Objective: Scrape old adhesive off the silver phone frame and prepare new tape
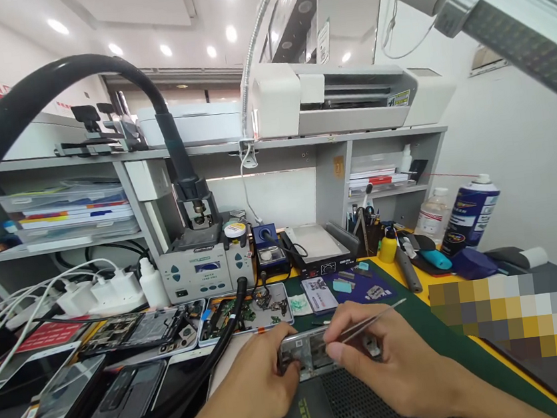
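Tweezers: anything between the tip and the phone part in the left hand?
Nothing visible. The right hand holds the tweezers right at the phone part, which the left hand grips at its left end; the tip itself is hidden behind the fingers.

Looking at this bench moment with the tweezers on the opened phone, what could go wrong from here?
1. The right hand pinches thin tweezers right at the opened phone; a slip might scratch or short parts inside.
2. The left hand steadies the phone only at one end, so it may shift under pressure.
3. The thick black hose curves close by the left hand; a bump could drag it across the loose boards behind.
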